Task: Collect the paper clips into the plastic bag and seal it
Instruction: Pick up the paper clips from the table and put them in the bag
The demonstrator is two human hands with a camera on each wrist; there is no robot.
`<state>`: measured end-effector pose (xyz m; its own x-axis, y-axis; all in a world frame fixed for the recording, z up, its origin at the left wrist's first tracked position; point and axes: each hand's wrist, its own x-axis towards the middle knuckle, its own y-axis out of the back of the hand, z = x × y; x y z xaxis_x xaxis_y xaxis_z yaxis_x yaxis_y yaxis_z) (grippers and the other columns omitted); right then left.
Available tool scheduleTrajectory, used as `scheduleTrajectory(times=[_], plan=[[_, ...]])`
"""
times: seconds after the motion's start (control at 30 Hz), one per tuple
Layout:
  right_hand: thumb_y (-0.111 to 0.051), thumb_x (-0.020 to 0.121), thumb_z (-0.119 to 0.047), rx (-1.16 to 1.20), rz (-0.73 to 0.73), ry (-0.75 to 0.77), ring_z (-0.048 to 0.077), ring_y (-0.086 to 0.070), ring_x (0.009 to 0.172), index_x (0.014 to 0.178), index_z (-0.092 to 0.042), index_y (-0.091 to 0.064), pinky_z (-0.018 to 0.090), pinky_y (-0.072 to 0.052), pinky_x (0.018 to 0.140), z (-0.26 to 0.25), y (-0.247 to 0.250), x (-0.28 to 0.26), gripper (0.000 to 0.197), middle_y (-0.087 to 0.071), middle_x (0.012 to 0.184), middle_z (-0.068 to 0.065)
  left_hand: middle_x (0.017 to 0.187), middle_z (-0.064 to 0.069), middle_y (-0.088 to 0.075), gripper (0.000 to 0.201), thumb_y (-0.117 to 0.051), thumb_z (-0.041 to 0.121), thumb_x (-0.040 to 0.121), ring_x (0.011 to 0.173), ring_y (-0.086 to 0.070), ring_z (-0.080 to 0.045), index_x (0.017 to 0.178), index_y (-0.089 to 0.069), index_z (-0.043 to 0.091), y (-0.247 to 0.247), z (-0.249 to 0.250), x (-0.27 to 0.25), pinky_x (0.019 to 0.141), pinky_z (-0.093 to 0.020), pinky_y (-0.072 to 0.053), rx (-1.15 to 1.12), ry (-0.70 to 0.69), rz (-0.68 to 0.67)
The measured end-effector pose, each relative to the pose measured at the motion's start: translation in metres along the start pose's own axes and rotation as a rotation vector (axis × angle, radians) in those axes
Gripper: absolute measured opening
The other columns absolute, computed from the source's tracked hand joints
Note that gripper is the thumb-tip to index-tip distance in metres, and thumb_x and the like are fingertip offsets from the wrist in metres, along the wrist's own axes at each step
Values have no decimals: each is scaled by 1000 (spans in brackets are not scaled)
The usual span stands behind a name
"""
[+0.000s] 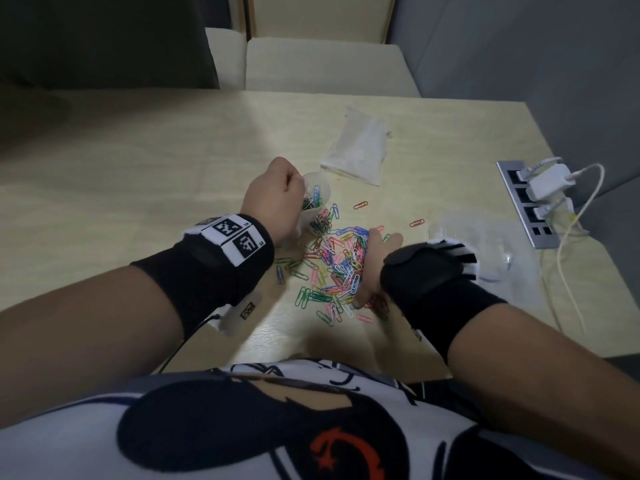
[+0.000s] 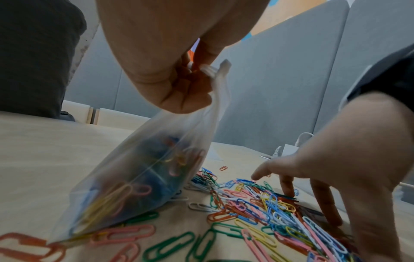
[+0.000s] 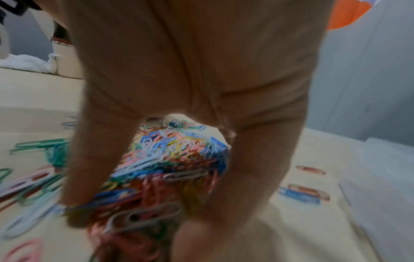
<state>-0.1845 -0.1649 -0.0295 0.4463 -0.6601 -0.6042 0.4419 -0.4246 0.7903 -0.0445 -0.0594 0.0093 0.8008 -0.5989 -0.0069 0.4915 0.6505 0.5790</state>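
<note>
A clear plastic bag (image 1: 317,202) stands on the table, partly filled with coloured paper clips. My left hand (image 1: 277,195) pinches its top edge and holds it upright; the left wrist view shows the bag (image 2: 139,177) hanging from that hand (image 2: 179,85). A heap of loose paper clips (image 1: 339,268) lies just right of the bag. My right hand (image 1: 372,268) reaches down onto the heap, its fingers (image 2: 289,187) spread with their tips on the table. In the blurred right wrist view the heaped clips (image 3: 170,156) sit between fingers and thumb.
A white pouch (image 1: 356,150) lies beyond the bag. Stray clips (image 1: 360,205) lie apart on the table. A clear plastic piece (image 1: 485,244) sits by my right wrist. A power strip (image 1: 530,202) with chargers and cables sits at the right edge.
</note>
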Motion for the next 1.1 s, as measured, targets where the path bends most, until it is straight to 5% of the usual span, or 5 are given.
scheduleTrajectory(times=[0.17,0.43,0.73,0.97,1.1], plan=[[-91,49,-43,98,48,92,41,-56,105,139,-22,-25,48,-53,86,-13,-8,1,113,-25,138,16,73,-3,-55,13,-41,22,93,74,-52,-26,88,-49,13,-1,-2,1,65,-31,-37,-2,-11,-1],[-56,87,-17,72,215,372,30,-56,70,110,-16,-47,33,-51,63,-18,-10,10,25,-40,115,14,67,1,-53,15,-40,23,92,69,-54,-26,88,-48,12,3,-4,1,64,-36,-44,-14,-5,10],[-59,89,-12,116,293,458,31,-58,94,105,-14,-61,29,-42,76,-8,13,10,17,-56,104,10,75,-6,-58,17,-40,23,94,72,-52,-25,91,-50,10,5,-3,1,64,-33,-41,-19,-8,6],[-71,81,-26,709,622,431,22,-62,86,96,-21,-67,29,-49,79,-10,71,-10,17,-65,96,5,81,-10,-60,19,-40,24,94,77,-52,-28,95,-51,8,6,0,1,68,-36,-41,5,10,11],[-75,78,-22,762,426,468,21,-69,78,96,-18,-68,31,-56,72,-32,90,-24,19,-64,79,-1,78,-14,-65,19,-39,26,92,73,-58,-30,91,-49,11,2,1,-3,69,-43,-49,2,6,-12]])
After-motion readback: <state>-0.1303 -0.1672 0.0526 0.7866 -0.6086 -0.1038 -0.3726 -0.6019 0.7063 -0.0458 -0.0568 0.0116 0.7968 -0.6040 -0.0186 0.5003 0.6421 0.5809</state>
